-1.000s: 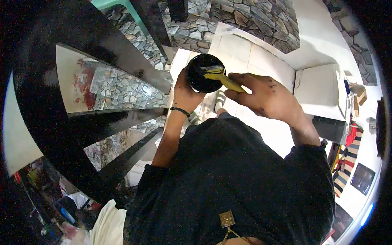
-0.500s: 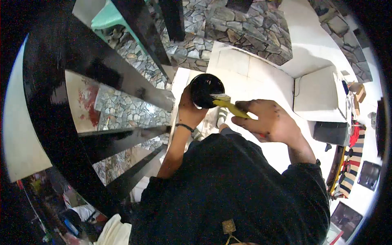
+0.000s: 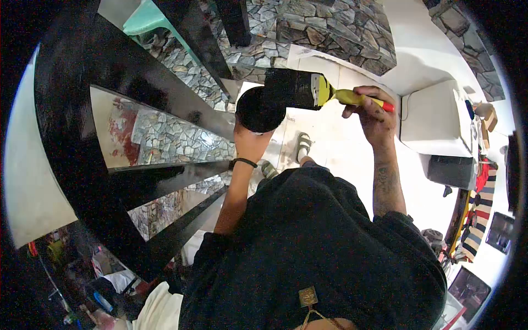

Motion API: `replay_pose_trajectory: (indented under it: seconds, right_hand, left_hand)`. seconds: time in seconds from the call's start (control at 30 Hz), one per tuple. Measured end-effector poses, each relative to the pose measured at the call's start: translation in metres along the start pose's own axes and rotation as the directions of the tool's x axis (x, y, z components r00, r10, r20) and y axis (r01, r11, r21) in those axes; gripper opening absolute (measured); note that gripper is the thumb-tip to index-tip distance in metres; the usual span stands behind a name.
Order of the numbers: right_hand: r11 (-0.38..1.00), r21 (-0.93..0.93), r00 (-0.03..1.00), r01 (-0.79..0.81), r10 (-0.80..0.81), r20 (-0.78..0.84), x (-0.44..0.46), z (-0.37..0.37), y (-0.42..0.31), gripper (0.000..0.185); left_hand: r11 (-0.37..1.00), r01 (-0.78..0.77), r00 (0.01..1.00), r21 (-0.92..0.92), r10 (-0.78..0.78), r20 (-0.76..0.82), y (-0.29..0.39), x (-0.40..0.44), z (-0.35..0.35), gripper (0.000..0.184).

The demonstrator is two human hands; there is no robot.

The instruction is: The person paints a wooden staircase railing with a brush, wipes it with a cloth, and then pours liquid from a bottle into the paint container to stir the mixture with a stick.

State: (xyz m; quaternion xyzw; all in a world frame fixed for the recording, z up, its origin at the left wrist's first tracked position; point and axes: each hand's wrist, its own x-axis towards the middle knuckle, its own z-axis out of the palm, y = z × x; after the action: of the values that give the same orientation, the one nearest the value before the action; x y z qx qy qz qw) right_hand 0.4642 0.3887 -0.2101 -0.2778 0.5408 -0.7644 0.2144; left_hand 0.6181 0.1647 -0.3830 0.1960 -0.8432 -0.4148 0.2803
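Note:
My left hand (image 3: pixel 252 144) is wrapped round a round container of black paint (image 3: pixel 257 113), its dark opening facing up toward me. In my right hand (image 3: pixel 376 115) is a wide paintbrush (image 3: pixel 318 91), gripped by its yellow handle with a red end. Black paint coats the bristles, which point left and overlap the container's upper right rim in view. Whether they touch the rim I cannot tell. Dark smudges mark the fingers of my right hand.
Black-painted railing slats (image 3: pixel 165 91) fan out on my left beside a curved black rail (image 3: pixel 66 126). Beyond stands a stone-clad block (image 3: pixel 341 33). A white box-like unit (image 3: pixel 432 118) is at the right, and a green plastic piece (image 3: pixel 146 21) at upper left.
The paintbrush has come up out of the container, turning so its broad bristles show. My right hand has moved up and to the right; the container has shifted slightly left.

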Motion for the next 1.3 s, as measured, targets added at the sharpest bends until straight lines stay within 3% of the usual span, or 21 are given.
replay_pose_trajectory:
  seconds: [0.07, 0.2, 0.23, 0.27, 0.33, 0.4, 0.5, 0.6, 0.63, 0.7, 0.8, 0.9, 0.97, 1.0, 1.07, 1.1, 1.17, 1.3]
  right_hand:
    - [0.987, 0.141, 0.997, -0.078, 0.081, -0.016, 0.001, -0.003, 0.008, 0.032]
    - [0.992, 0.086, 0.996, -0.092, 0.093, -0.012, -0.001, -0.011, 0.023, 0.024]
    - [0.987, 0.129, 0.995, -0.098, 0.099, 0.000, -0.002, -0.010, 0.026, 0.026]
    - [0.996, 0.029, 0.995, -0.089, 0.090, -0.043, -0.004, -0.004, 0.025, 0.027]
    - [0.993, 0.073, 0.996, -0.091, 0.092, -0.013, -0.004, -0.001, 0.021, 0.030]
    - [0.973, 0.191, 0.992, -0.127, 0.128, 0.004, -0.008, 0.004, 0.010, 0.025]
    - [0.958, 0.239, 0.977, -0.156, 0.185, -0.102, -0.014, -0.001, 0.015, 0.027]
    - [0.929, 0.328, 0.951, -0.173, 0.244, -0.188, -0.024, -0.009, 0.024, 0.029]
    - [0.942, 0.312, 0.957, -0.126, 0.198, -0.211, -0.027, -0.013, 0.035, 0.032]
    - [0.902, 0.401, 0.963, -0.160, 0.232, -0.136, -0.032, -0.017, 0.040, 0.039]
    - [0.849, 0.479, 0.919, -0.224, 0.348, -0.187, -0.032, 0.000, 0.041, 0.038]
    - [0.745, 0.604, 0.882, -0.283, 0.449, -0.140, -0.024, -0.007, 0.052, 0.036]
    - [0.643, 0.680, 0.826, -0.351, 0.555, -0.099, -0.012, -0.004, 0.067, 0.035]
    - [0.659, 0.647, 0.782, -0.382, 0.604, -0.154, -0.008, 0.003, 0.067, 0.037]
    - [0.735, 0.562, 0.816, -0.380, 0.552, -0.170, -0.004, 0.003, 0.067, 0.038]
    - [0.775, 0.510, 0.842, -0.373, 0.513, -0.164, 0.001, 0.009, 0.066, 0.038]
    - [0.924, 0.234, 0.905, -0.302, 0.355, -0.235, 0.009, 0.017, 0.060, 0.038]
    - [0.959, -0.025, 0.934, -0.282, 0.269, -0.235, 0.038, 0.024, 0.037, 0.039]
  left_hand:
    - [0.999, 0.020, 1.000, -0.026, -0.020, -0.018, -0.001, -0.001, -0.001, 0.061]
    - [0.979, -0.040, 0.999, 0.200, 0.038, 0.015, -0.001, -0.007, 0.003, 0.055]
    - [0.998, -0.008, 1.000, -0.058, 0.008, 0.015, 0.016, -0.005, -0.003, 0.049]
    - [0.991, 0.117, 0.990, -0.060, -0.112, 0.081, 0.025, -0.004, -0.007, 0.046]
    - [0.933, 0.359, 0.914, -0.017, -0.348, 0.208, 0.043, -0.002, -0.013, 0.040]
    - [0.966, 0.242, 0.949, -0.088, -0.216, 0.230, 0.021, -0.001, 0.017, 0.037]
    - [0.974, 0.086, 0.981, -0.208, -0.046, 0.191, 0.003, -0.003, 0.005, 0.038]
    - [0.971, 0.177, 0.971, -0.160, -0.146, 0.191, -0.014, -0.008, 0.026, 0.042]
    - [0.994, -0.037, 0.994, -0.099, 0.047, 0.098, -0.014, -0.008, 0.028, 0.038]
    - [0.988, 0.014, 0.998, -0.155, -0.005, 0.056, 0.011, -0.004, 0.023, 0.035]
    - [0.994, 0.027, 0.999, -0.106, -0.024, 0.022, 0.016, -0.005, 0.021, 0.031]
    - [0.980, 0.093, 0.994, -0.175, -0.081, 0.075, -0.017, -0.013, 0.040, 0.042]
    - [0.932, 0.164, 0.986, -0.324, -0.152, 0.062, -0.045, -0.012, 0.056, 0.053]
    - [0.942, 0.175, 0.984, -0.287, -0.161, 0.070, -0.046, -0.011, 0.060, 0.057]
    - [0.958, 0.193, 0.980, -0.213, -0.179, 0.084, -0.048, -0.010, 0.066, 0.067]
    - [0.991, 0.100, 0.995, -0.084, -0.098, 0.027, -0.055, -0.003, 0.068, 0.065]
    - [0.985, 0.095, 0.995, -0.145, -0.099, -0.017, -0.065, 0.003, 0.072, 0.065]
    - [0.993, 0.090, 0.990, -0.081, -0.098, -0.102, -0.072, 0.006, 0.081, 0.060]
